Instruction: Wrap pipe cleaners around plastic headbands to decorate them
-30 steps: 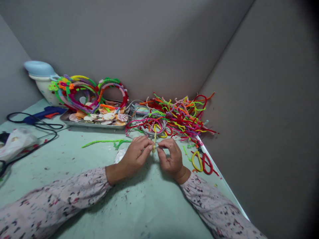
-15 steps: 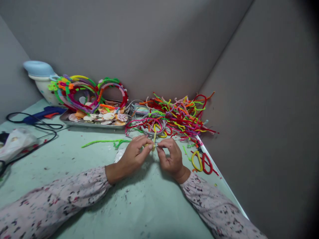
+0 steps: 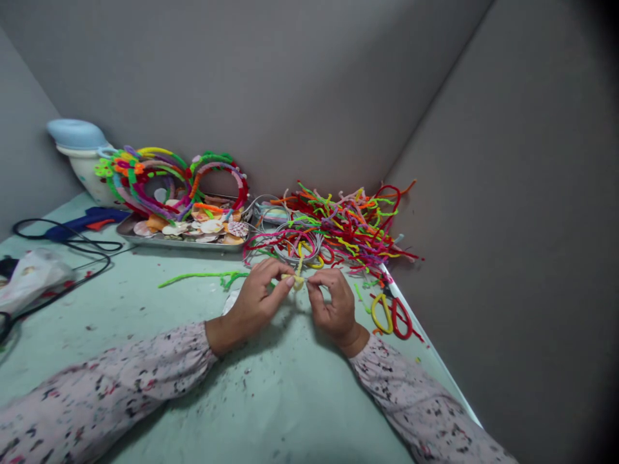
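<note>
Head view: what are the two hands doing there?

The left hand [image 3: 255,298] has its thumb and forefinger closed on a bent yellow pipe cleaner [image 3: 298,281]. The right hand [image 3: 335,306] pinches a thin pale strand [image 3: 305,280] at the right side of that piece; the strand is too small to identify.

Where is the yellow piece, then?

Between the fingertips, above the middle of the pale green tabletop [image 3: 300,399], with one length pointing to the far side.

And what is about the hands?

A bright green pipe cleaner [image 3: 193,277] lies just left of the left hand. To the right of the right hand are scissors [image 3: 373,312] with one yellow and one red handle. A tangled heap of pipe cleaners [image 3: 351,225] lies at the far right, against the wall.

Over on the left?

At the far left, a metal tray [image 3: 184,244] holds seashells [image 3: 210,225], with colourful headbands [image 3: 243,190] standing over them. Left of the tray lies a blue glue gun [image 3: 68,229], near a black cord [image 3: 109,246].
</note>
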`<action>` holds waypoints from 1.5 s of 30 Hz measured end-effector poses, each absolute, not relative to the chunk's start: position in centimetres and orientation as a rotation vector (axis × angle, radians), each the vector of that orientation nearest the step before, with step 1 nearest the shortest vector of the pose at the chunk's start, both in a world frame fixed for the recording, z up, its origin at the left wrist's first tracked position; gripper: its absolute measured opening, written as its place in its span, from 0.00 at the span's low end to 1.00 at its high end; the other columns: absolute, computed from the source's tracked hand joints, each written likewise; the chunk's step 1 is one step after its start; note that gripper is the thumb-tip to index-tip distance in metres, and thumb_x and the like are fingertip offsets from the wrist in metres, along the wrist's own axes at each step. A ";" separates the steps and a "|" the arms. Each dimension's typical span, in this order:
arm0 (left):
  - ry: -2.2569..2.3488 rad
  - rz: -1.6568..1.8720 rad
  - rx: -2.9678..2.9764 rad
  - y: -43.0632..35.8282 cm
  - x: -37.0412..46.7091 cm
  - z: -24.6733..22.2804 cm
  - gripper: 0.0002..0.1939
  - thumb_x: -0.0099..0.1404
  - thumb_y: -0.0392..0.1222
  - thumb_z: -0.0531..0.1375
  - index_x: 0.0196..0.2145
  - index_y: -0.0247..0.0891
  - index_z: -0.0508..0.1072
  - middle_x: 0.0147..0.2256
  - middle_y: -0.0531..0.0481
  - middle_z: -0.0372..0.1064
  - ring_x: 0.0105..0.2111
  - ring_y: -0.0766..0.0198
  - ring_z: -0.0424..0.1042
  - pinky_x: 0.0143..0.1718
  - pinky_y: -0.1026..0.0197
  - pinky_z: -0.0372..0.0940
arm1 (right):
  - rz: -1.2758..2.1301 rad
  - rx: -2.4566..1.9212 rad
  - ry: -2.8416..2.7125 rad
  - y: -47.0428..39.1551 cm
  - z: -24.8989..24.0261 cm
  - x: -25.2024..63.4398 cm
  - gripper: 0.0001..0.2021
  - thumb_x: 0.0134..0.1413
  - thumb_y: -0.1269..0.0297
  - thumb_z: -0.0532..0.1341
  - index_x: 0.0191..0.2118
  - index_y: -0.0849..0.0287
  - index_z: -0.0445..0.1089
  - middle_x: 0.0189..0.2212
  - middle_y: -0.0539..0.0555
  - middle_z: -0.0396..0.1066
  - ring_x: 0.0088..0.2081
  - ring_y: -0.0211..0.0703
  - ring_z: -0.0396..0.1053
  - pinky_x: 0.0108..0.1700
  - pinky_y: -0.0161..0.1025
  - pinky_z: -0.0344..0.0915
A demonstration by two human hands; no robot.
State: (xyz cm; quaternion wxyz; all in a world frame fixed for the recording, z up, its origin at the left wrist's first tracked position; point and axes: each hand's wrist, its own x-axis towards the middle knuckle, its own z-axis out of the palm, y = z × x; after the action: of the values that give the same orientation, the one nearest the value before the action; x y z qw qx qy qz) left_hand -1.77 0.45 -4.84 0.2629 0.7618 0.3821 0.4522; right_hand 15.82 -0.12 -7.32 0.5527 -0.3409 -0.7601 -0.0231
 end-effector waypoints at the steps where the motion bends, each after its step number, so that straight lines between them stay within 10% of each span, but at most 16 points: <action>1: 1.038 1.230 2.052 0.5 -1.8 -4.9 0.08 0.67 0.42 0.53 0.34 0.37 0.69 0.33 0.49 0.67 0.36 0.61 0.66 0.41 0.58 0.61 | -0.056 -0.812 -1.797 -0.1 -7.3 15.8 0.11 0.53 0.77 0.57 0.41 0.55 0.65 0.34 0.54 0.69 0.37 0.44 0.67 0.39 0.44 0.68; 45: 1.014 1.232 2.035 0.6 -1.6 -5.3 0.10 0.69 0.41 0.52 0.31 0.37 0.68 0.30 0.51 0.65 0.34 0.63 0.65 0.39 0.60 0.58 | -0.108 -0.838 -1.813 0.5 -7.5 16.2 0.05 0.55 0.69 0.61 0.39 0.55 0.69 0.33 0.53 0.70 0.37 0.44 0.69 0.39 0.42 0.67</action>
State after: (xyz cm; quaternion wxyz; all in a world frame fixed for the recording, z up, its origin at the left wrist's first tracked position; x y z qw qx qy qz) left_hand -1.60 0.56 -5.25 0.2742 0.7568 0.3772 0.4581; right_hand 16.16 0.48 -7.54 0.5400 -0.3527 -0.7628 -0.0453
